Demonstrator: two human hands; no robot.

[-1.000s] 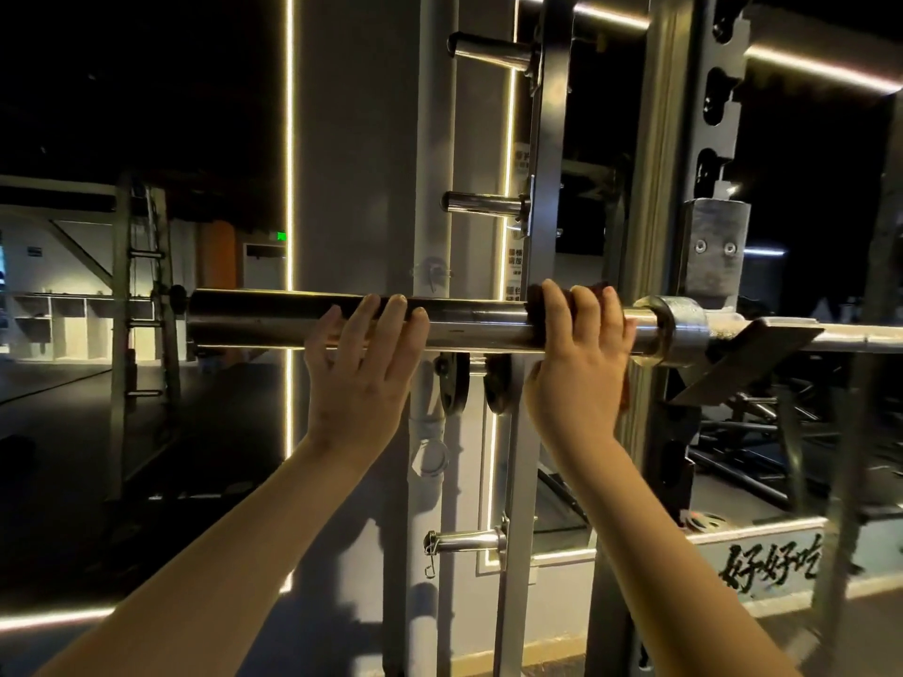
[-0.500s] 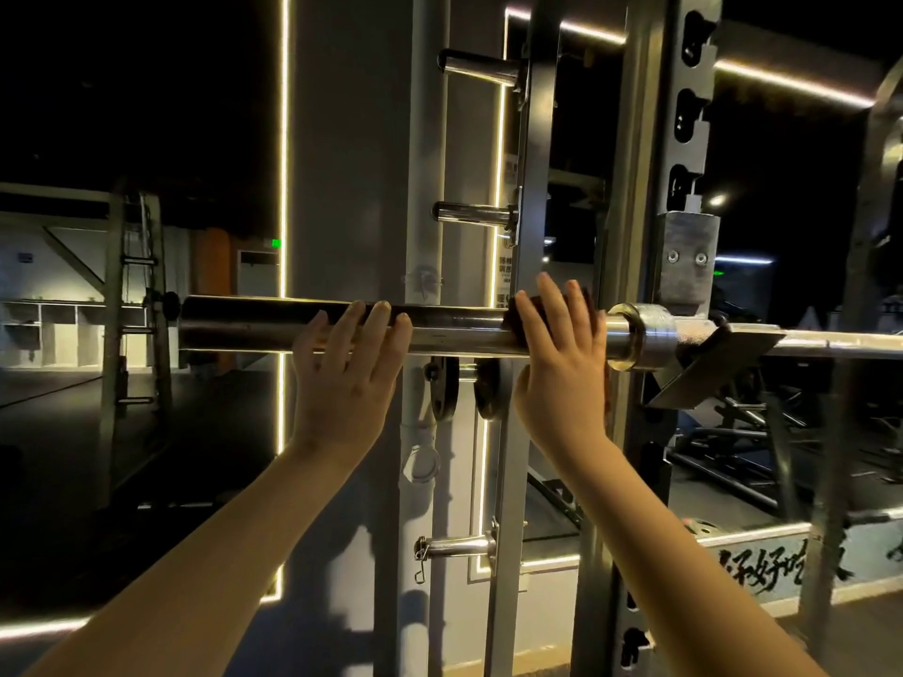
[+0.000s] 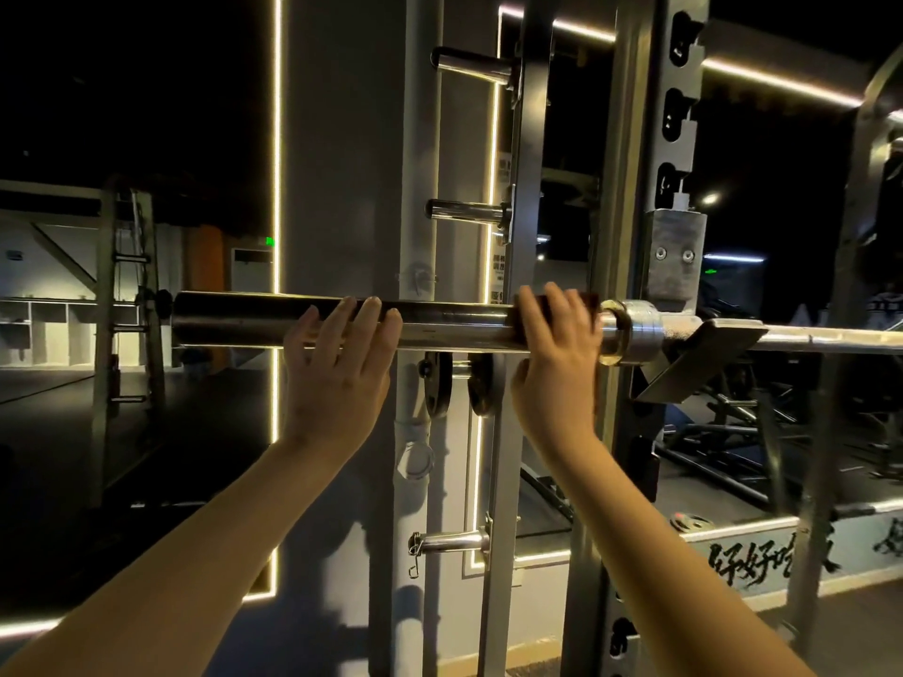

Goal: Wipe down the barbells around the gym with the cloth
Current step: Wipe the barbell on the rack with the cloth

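Both hands are up on the barbell sleeve (image 3: 244, 317) in the head view, set apart from each other. L hand (image 3: 337, 368) lies w/ fingers fairly straight over the top of the sleeve, steadying it and holding nothing. R hand (image 3: 557, 383) is wrapped round the sleeve over a dark cloth (image 3: 589, 305), thumb under the bar, just beside the collar (image 3: 630, 329). The barbell sits horizontal on a J-hook (image 3: 703, 354) at the rack upright (image 3: 630, 139). Its thin shaft (image 3: 830, 342) runs off to the right.

Step in hand, as I read it: wiping the sleeve, w/ the cloth at the collar end. Next move prob. calls for sliding the cloth outward w/ firm pressure, so the L hand has to shift clear.

Hard to tell: most of the cloth is hidden under the R hand, so size & colour are unclear. The sleeve's far side isn't visible, the shaft is cut off at the frame edge, and the room is dim.
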